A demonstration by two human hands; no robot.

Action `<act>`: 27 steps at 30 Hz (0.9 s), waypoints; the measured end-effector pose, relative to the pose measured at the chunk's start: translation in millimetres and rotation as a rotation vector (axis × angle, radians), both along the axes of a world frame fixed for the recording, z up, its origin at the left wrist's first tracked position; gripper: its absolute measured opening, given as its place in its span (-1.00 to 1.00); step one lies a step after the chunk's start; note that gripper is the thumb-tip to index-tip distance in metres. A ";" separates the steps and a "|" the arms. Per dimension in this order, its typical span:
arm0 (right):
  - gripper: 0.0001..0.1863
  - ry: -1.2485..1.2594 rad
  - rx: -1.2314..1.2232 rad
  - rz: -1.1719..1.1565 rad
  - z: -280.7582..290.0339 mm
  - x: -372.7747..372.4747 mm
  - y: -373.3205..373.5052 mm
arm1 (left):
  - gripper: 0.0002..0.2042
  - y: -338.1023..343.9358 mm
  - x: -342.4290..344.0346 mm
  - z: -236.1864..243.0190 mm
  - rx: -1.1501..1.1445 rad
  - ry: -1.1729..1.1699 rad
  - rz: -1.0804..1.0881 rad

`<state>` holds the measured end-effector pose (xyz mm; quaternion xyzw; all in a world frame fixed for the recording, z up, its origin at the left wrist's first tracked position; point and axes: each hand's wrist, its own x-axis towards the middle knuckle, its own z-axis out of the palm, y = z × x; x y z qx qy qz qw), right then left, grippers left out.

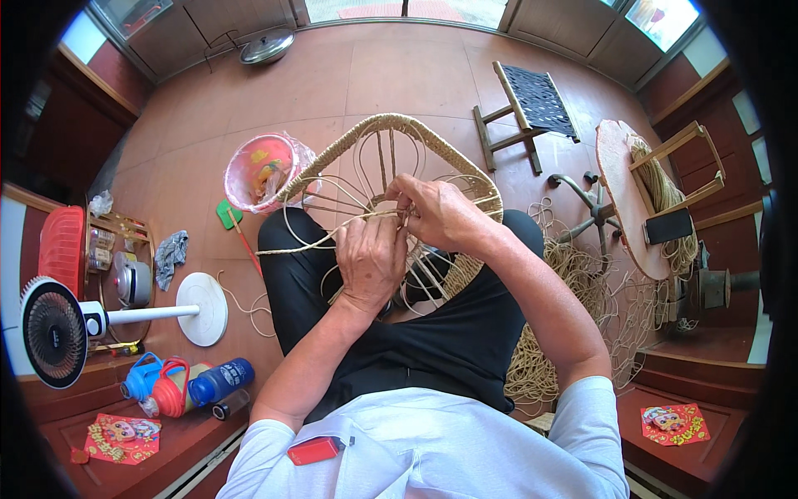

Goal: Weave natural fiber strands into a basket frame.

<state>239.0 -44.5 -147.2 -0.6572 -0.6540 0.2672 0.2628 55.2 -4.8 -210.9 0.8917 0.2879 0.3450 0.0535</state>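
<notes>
The pale blue shirt (499,457) lies nearest the camera, with a red box (313,451) at its chest, on the body side of the grip. Beyond it, the 2 hands meet over the lap. The left hand (371,259) is curled, knuckles up, and looks closed on a pale cord (293,249); the right hand (436,206) makes a narrow pinch just beside it, seemingly on the same cord, though the contact is hidden by the fingers.

The cord's free length runs leftward from the grip, its long axis nearly crosswise to the body, its tip a little nearer the body. The left hand is nearer that tip; the right forearm comes in from the other side.

The cord-wrapped frame (366,130) lies around the grip, its rim arching beyond it, with thin loops and spokes between. Right of the grip, past the right forearm, loose cord (544,353) is heaped on the floor.
</notes>
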 end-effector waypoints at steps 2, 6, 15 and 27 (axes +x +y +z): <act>-0.59 -0.025 0.023 -0.012 -4.5 -1.1 -0.4 | -0.89 -1.7 1.3 -3.6 0.001 0.018 0.017; -0.59 -0.010 0.045 0.005 -5.3 0.0 0.5 | -0.89 1.2 2.1 -5.3 0.005 0.008 -0.003; -0.64 -0.158 0.338 -0.126 -24.6 -14.0 -23.4 | -0.89 2.7 -1.8 -4.6 -0.143 -0.174 -0.145; -0.74 -0.267 0.629 -0.321 -59.2 -19.2 -33.4 | -0.93 39.8 6.2 41.1 0.102 0.022 -0.178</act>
